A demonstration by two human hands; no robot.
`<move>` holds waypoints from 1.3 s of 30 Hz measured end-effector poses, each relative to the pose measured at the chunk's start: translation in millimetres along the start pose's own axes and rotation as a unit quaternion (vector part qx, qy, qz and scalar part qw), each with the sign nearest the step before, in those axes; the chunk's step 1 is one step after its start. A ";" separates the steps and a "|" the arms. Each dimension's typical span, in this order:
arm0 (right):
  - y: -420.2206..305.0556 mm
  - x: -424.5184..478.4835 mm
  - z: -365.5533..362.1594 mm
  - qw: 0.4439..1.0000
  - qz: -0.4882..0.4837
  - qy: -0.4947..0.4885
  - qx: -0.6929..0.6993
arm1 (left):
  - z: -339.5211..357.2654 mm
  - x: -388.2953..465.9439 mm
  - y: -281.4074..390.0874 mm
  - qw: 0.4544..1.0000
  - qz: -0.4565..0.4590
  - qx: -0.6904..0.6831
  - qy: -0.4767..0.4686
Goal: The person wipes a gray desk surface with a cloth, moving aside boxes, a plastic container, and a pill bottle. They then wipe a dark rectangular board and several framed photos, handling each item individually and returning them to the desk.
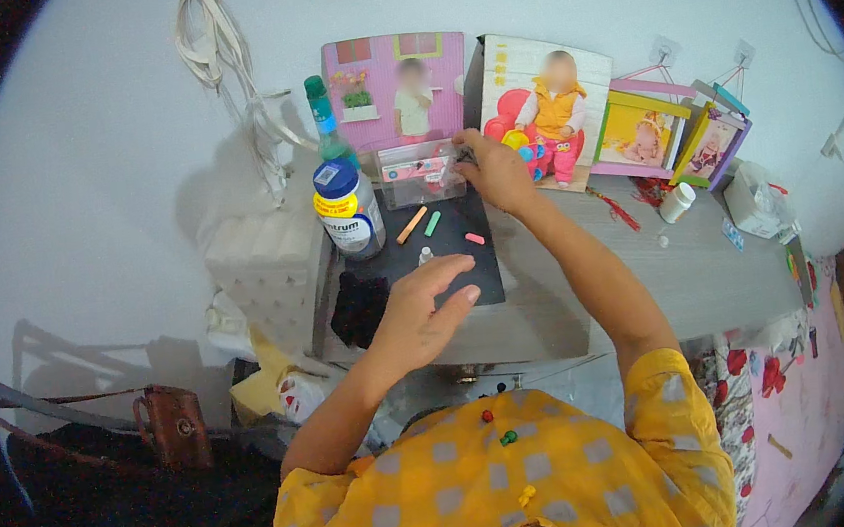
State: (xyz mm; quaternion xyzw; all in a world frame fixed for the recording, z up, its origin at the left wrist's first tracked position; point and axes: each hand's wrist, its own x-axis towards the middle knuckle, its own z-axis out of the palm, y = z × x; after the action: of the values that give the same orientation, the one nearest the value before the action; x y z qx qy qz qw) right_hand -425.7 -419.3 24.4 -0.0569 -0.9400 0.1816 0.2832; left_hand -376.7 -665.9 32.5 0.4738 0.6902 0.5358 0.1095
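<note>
My right hand (498, 174) reaches to the right end of a clear plastic case (416, 192) with a pink and white printed strip. Its fingers curl around something small and dark there; whether they grip it or the case's edge I cannot tell. Over the front of a black mat (461, 279) hovers my left hand (419, 316), thumb and fingers apart, holding nothing. Just beyond its fingers stands a small clear bottle (426, 254), partly hidden. Lying on the mat are an orange stick (412, 225), a short green piece (432, 223) and a pink piece (475, 238).
A blue-capped Centrum bottle (348, 213) and a green bottle (327, 125) stand left, near a black cloth (359, 306). Photo panels (381, 52) (594, 83) lean against the wall. Rightward are a white pill bottle (677, 203), a red tassel (617, 210) and a white box (755, 197) on the grey tabletop (619, 276).
</note>
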 end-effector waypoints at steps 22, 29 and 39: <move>15.3 -157.5 -175.8 0.995 -0.032 -0.075 0.056 | 32.7 25.7 27.1 0.986 -0.024 -0.163 0.024; 30.6 -182.8 -186.7 0.989 -0.015 -0.128 0.071 | 103.0 72.4 18.7 0.983 -0.053 -0.045 -0.173; 39.7 -170.0 -176.0 0.995 -0.025 -0.053 0.081 | 113.0 86.3 41.6 0.969 -0.062 0.107 -0.215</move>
State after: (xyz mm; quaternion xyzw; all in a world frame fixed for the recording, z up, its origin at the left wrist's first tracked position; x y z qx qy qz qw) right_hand -186.6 -363.8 58.7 -0.0004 -0.9371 0.2526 0.2409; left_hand -325.5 -528.4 53.0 0.5431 0.7319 0.3368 0.2366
